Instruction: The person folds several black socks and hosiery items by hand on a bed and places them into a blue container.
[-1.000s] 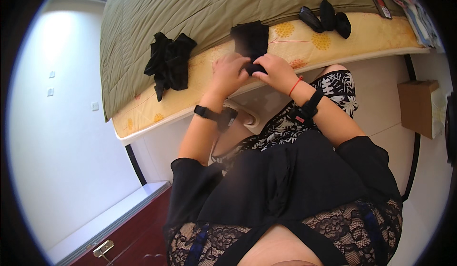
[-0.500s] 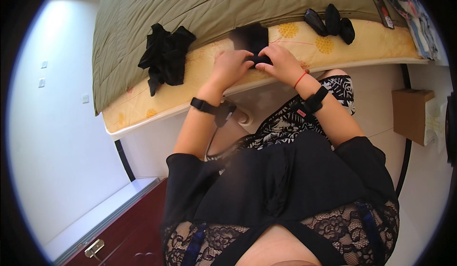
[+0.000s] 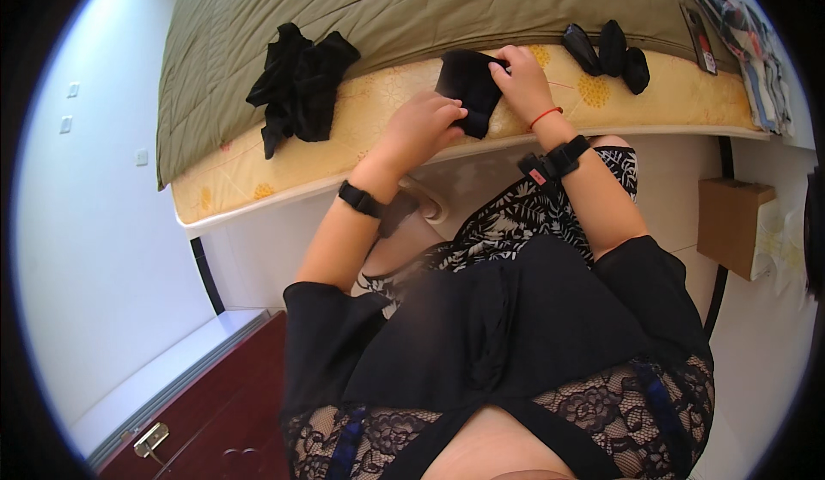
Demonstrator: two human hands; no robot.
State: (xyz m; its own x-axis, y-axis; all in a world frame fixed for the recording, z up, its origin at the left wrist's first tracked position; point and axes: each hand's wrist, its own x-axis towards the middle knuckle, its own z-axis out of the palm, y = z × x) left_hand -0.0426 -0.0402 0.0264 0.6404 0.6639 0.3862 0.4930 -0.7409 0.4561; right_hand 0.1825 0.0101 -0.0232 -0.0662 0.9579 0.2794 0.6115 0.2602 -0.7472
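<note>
A black sock [image 3: 473, 80], folded into a flat, short piece, lies at the mattress's front edge between my two hands. My left hand [image 3: 421, 126] has its thumb and fingers closed on the near left corner of it. At the far right edge, the fingers of my right hand [image 3: 526, 83] pinch the fabric. The fingertips hide parts of both edges. To the left is a loose, crumpled heap of black socks [image 3: 301, 85]. Several small black rolled bundles [image 3: 611, 48] sit together on the right.
An olive quilt [image 3: 412, 12] covers the far part of the bed, leaving a strip of yellow patterned mattress [image 3: 387, 93] in front. A phone [image 3: 699, 40] and folded clothes [image 3: 748, 42] lie at the far right. A cardboard box [image 3: 730, 226] stands low on the right.
My right hand has moved away from my left, to the sock's far right edge. The near edge, earlier pinched up by both hands, now lies flatter and more spread out.
</note>
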